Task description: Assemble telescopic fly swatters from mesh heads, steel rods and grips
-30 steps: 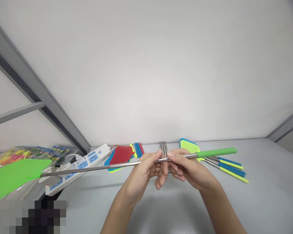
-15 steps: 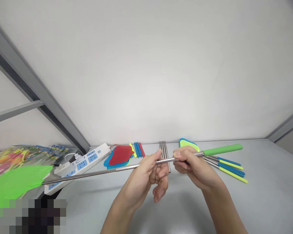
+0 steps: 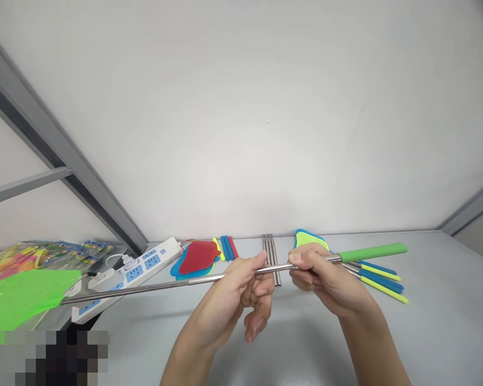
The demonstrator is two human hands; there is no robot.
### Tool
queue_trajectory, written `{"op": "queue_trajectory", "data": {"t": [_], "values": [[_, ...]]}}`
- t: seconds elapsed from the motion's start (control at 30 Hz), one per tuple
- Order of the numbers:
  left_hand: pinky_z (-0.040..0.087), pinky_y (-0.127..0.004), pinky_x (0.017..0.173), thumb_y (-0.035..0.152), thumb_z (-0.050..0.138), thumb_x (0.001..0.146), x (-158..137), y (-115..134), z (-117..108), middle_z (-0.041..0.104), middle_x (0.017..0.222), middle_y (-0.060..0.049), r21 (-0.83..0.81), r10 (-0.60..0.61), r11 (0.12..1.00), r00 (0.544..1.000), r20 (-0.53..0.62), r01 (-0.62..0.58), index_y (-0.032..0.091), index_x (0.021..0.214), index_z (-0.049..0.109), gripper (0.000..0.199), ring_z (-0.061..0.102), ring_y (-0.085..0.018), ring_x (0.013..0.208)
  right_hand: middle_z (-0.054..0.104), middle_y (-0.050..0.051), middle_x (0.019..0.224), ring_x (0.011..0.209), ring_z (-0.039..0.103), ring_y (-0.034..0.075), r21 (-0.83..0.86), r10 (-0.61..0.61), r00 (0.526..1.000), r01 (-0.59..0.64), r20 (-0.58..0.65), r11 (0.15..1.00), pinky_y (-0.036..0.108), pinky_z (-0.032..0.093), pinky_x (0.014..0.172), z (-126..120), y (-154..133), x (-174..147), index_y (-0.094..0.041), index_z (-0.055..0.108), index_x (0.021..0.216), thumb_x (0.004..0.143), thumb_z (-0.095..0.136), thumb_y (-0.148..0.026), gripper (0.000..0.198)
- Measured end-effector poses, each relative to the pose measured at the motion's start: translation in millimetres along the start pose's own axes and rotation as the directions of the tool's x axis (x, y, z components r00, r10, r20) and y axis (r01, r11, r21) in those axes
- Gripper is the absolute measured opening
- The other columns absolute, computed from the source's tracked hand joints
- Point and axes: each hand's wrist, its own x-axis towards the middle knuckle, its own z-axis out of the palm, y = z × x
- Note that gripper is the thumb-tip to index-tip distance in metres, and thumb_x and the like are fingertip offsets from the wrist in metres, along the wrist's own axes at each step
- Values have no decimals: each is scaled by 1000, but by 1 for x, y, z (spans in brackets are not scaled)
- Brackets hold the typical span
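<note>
A telescopic fly swatter (image 3: 148, 288) with a green head (image 3: 22, 297) and a green handle (image 3: 374, 252) stretches across the view, its metal rod drawn out long. My left hand (image 3: 241, 292) grips the rod near its middle, between thumb and fingers, with the lower fingers hanging loosely. Close to the handle, my right hand (image 3: 317, 271) pinches the thicker rod section. Behind my hands, several metal rods (image 3: 270, 249) lie side by side on the table. Right of these is a yellow-green swatter head (image 3: 312, 239) over a blue one, partly hidden by my right hand.
A white power strip (image 3: 145, 265) with plugs lies at left, beside plastic-bagged colourful items (image 3: 36, 260). Near it are a red swatter head (image 3: 199, 256) on blue ones and several short coloured grips (image 3: 227, 248). Blue and yellow handles (image 3: 382, 281) lie at right. A wall (image 3: 273, 118) stands behind.
My hands have moved slightly apart, the right one rightward and the left one a little leftward. The swatter's green head has shifted left, its handle right, so the swatter spans more width.
</note>
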Motion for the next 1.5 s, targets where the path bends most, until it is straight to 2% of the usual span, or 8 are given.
{"op": "queue_trajectory", "data": {"t": [0.27,0.43,0.57,0.67,0.77,1.17,1.5], "values": [[25,-21,39,42,29,82,-6,1,0,39,31,3,72,88,993,996,-1,-88,17,48,36,43,36,-7,28,23,-6,37,38,21,6,-66,-12,1000,13,14,998,23,13,39,5,1,-6,-16,38,41,76,44,-29,37],[34,-24,50,41,29,82,-6,0,0,40,35,3,106,153,983,988,-26,-149,17,47,38,43,40,-8,34,37,-3,38,36,31,6,-53,12,997,-8,72,999,22,21,38,13,6,0,-14,49,50,80,34,-41,43],[31,-22,45,39,30,82,-5,2,1,41,35,3,125,141,983,988,-61,-132,16,49,41,42,39,-7,32,24,-7,37,35,20,4,-11,25,1000,-25,17,1000,22,14,36,13,4,1,-15,39,43,77,45,-38,41],[26,-21,40,39,31,82,-6,3,0,42,31,3,115,97,989,994,-42,-92,16,48,38,41,36,-6,28,20,-7,40,37,14,3,29,45,999,-45,-23,999,22,8,37,10,-1,-3,-15,32,41,75,49,-33,42],[23,-20,37,40,32,82,-8,4,-3,41,29,3,88,70,994,997,-21,-68,16,47,35,42,35,-5,26,21,-7,40,37,14,3,37,52,998,-51,-41,998,23,8,37,6,-4,-7,-15,32,41,76,48,-31,41],[20,-17,33,39,35,81,-18,6,-21,39,27,4,75,101,993,993,-63,-96,16,45,34,42,35,-4,25,16,-7,39,38,12,5,-32,19,999,-21,-37,999,25,8,40,-12,-12,-14,-16,30,41,77,46,-31,43],[24,-17,31,37,38,81,-25,11,-32,41,28,2,64,119,991,990,-71,-115,15,45,36,42,35,-4,24,17,-6,38,38,12,5,-77,-5,998,1,-62,997,24,7,39,-19,-13,-15,-16,31,41,77,46,-32,43]]}}
